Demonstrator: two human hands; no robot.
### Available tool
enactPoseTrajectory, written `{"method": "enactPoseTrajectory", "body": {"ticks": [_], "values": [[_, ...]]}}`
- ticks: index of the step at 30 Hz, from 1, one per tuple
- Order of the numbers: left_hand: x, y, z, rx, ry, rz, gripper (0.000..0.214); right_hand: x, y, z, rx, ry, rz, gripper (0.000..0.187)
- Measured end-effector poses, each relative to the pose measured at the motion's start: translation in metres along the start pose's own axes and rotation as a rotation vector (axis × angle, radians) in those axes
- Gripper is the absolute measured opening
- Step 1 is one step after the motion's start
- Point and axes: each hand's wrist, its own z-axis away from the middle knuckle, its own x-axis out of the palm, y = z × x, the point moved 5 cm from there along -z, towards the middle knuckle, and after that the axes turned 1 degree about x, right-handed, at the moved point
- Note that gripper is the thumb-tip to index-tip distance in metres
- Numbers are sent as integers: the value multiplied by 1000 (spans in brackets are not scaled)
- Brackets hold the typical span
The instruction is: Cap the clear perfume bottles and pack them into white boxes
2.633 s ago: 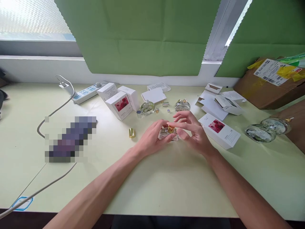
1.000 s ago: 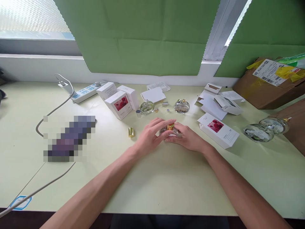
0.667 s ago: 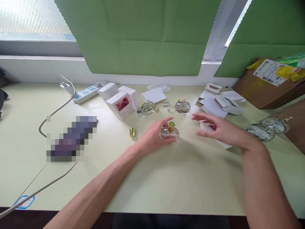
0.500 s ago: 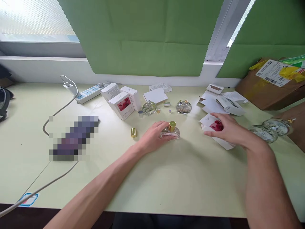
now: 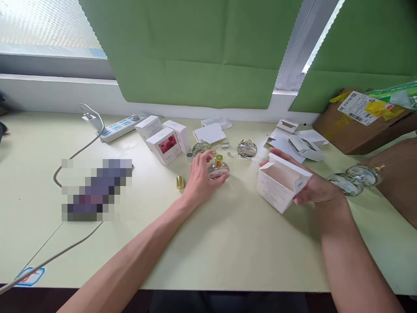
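Clock directions taken from the gold-topped bottle, 12 toward the window.

Left hand (image 5: pixel 199 181): fingers half-curled about the 9 o'clock side of the gold-topped bottle (image 5: pixel 213 174), thumb laid across its front, lower edge, index finger bent up behind. The spread was loose, roughly the bottle's own breadth; whether it gripped firmly or only rested there could not be made out. Bottle stood upright on the table (image 5: pixel 228 252).

Right hand (image 5: pixel 314 186): between 3 and 4 o'clock, clasping a white box (image 5: pixel 273 189) from its right side. Grip spread wide, thumb at the near side, fingers showing past the far edge. Box sat tilted, its mouth upward, a flap raised and the pale interior visible.

Surroundings: a loose gold cap (image 5: pixel 180 182) lay between 8 and 9 o'clock, just beside the left wrist. A second bottle (image 5: pixel 246 149) stood near 2 o'clock; a third (image 5: pixel 199 147) between 10 and 11, partly behind the left fingers. White cartons (image 5: pixel 164 148), one printed with red flowers, were grouped at 10. Unfolded packaging (image 5: pixel 286 141) lay between 2 and 3; two more bottles (image 5: pixel 347 184) at 3, well apart.
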Motion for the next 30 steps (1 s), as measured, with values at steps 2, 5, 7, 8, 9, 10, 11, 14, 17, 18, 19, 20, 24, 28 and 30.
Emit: {"method": "enactPoseTrajectory", "body": {"ticks": [2,5,7,8,9,10,11,14,17,18,19,20,24,28,30], "values": [[-15,15,2,119,201,9,67,13,7,-9,-29,-96,-107,114],[-27,43,11,388,304,72,52,35,22,-23,51,-259,-225,108],[-17,57,15,491,72,103,44,45,28,-27,125,-350,-217,104],[-9,61,18,504,-79,104,38,46,30,-28,162,-370,-181,99],[0,63,21,497,-226,104,33,44,31,-28,191,-363,-124,93],[8,64,23,478,-354,105,28,37,31,-29,198,-307,-48,84],[14,63,26,450,-454,110,27,26,30,-31,172,-186,55,74],[24,60,29,372,-610,145,35,-26,14,-28,-77,544,549,42],[25,59,30,339,-661,176,45,-49,17,-24,-159,957,981,40],[25,59,31,330,-674,181,47,-51,24,-28,-135,951,1036,44],[25,59,31,319,-686,185,48,-52,32,-33,-105,928,1066,48],[25,59,32,307,-698,187,49,-52,39,-36,-77,916,1078,51],[26,58,33,297,-734,205,51,-51,54,-43,29,1003,1119,48],[27,57,33,301,-773,219,58,-50,52,-42,117,1073,1143,49],[27,57,33,285,-791,221,62,-51,51,-41,171,1066,1156,51]]}}
